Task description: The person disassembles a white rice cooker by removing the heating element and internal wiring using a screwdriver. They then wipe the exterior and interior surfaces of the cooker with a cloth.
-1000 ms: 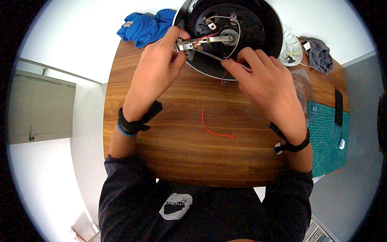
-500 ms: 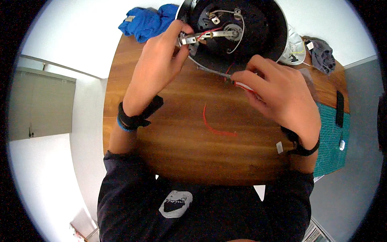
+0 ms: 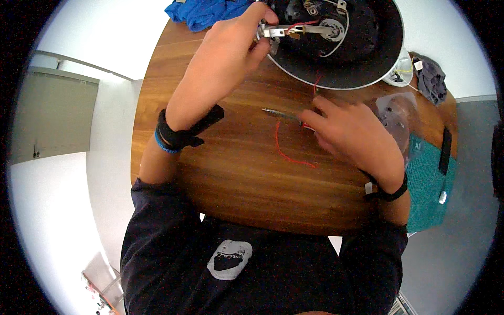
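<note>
A round black housing (image 3: 383, 58) with a pale rim stands at the far side of the table, its inside facing up. In it a metal lever (image 3: 310, 30) runs out from a round centre piece, with red and white wires about it. My left hand (image 3: 223, 58) pinches the small metal bracket (image 3: 275, 32) at the lever's outer end. Closed round a screwdriver (image 3: 282, 114), my right hand (image 3: 357, 139) rests low over the table in front of the housing. The shaft points left, and fingers cover most of its reddish handle. A loose red wire (image 3: 281, 149) lies just below the shaft.
Blue cloth (image 3: 210, 14) lies at the far left. A clear plastic bag (image 3: 396, 118) with small dark parts sits right of my right hand, near a green cutting mat (image 3: 428, 194). Grey cloth (image 3: 431, 79) and a white part (image 3: 400, 71) are at the far right.
My right hand has brought the screwdriver back from the housing's rim, nearer to me. My left hand keeps hold of the bracket. The whole view has shifted slightly.
</note>
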### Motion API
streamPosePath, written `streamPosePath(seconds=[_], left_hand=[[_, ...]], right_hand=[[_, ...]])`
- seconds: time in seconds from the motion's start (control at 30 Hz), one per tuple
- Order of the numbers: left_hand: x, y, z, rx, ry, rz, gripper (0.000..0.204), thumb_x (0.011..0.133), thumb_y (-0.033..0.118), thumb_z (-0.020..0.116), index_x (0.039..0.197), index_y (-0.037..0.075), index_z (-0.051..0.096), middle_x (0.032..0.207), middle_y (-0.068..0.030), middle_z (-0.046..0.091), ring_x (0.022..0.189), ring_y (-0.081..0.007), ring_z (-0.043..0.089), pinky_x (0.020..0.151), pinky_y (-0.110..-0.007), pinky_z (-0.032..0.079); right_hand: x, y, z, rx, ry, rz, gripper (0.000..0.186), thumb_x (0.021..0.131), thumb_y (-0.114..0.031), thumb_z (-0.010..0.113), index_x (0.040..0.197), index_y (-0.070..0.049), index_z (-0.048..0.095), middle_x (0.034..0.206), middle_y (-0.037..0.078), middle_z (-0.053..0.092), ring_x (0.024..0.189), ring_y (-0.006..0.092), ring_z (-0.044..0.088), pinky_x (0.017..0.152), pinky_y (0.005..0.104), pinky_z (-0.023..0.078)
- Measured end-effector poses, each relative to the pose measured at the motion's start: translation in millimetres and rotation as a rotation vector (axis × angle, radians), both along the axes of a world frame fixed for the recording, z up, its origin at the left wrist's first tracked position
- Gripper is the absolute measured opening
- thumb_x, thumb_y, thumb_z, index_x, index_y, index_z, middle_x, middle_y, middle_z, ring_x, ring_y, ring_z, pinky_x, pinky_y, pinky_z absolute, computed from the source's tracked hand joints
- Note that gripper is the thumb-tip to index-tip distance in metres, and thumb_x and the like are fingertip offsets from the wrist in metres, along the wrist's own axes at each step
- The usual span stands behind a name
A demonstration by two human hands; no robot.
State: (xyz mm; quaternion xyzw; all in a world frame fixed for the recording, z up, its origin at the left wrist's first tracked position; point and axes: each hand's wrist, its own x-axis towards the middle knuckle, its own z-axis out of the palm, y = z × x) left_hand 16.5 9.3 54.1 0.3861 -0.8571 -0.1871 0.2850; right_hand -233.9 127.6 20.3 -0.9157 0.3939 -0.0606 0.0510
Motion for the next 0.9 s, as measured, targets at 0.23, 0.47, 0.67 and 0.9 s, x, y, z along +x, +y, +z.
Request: streamPosePath(seconds=[0.23, 0.47, 0.67, 0.9], left_hand=[[2, -3, -1, 0.029, 0.024, -0.014, 0.034, 0.094, -0.004, 0.072, 0.123, 0.000, 0.056, 0.092, -0.0239, 0.070, 0.087, -0.0425, 0.075, 0.076, -0.048, 0.057], [8, -9, -14, -0.111, 0.098, -0.114, 0.034, 0.094, -0.005, 0.070, 0.124, -0.001, 0.054, 0.102, -0.0287, 0.070, 0.098, -0.0499, 0.072, 0.081, -0.053, 0.056], [2, 3, -1, -0.101, 0.162, -0.116, 0.032, 0.094, -0.007, 0.067, 0.123, -0.003, 0.053, 0.105, -0.0306, 0.070, 0.099, -0.0520, 0.071, 0.081, -0.055, 0.056], [6, 0, -1, 0.009, 0.037, -0.044, 0.033, 0.096, -0.007, 0.065, 0.128, -0.004, 0.055, 0.124, -0.0329, 0.070, 0.110, -0.0513, 0.071, 0.091, -0.053, 0.058]], right_hand=[[5, 0, -4, 0.116, 0.098, -0.053, 0.044, 0.095, -0.010, 0.066, 0.138, -0.013, 0.064, 0.119, 0.015, 0.069, 0.093, 0.0360, 0.077, 0.074, 0.0467, 0.063], [11, -1, -13, 0.128, 0.115, -0.118, 0.044, 0.091, -0.009, 0.074, 0.133, -0.011, 0.061, 0.123, 0.014, 0.067, 0.099, 0.0405, 0.074, 0.081, 0.0504, 0.062], [29, -4, -12, 0.055, 0.020, -0.080, 0.041, 0.092, -0.010, 0.070, 0.133, -0.007, 0.063, 0.125, 0.016, 0.068, 0.110, 0.0381, 0.073, 0.085, 0.0478, 0.063], [75, -32, -37, -0.044, 0.035, 0.099, 0.023, 0.096, -0.011, 0.066, 0.116, -0.002, 0.071, 0.112, 0.016, 0.074, 0.104, 0.0336, 0.076, 0.078, 0.0466, 0.065]])
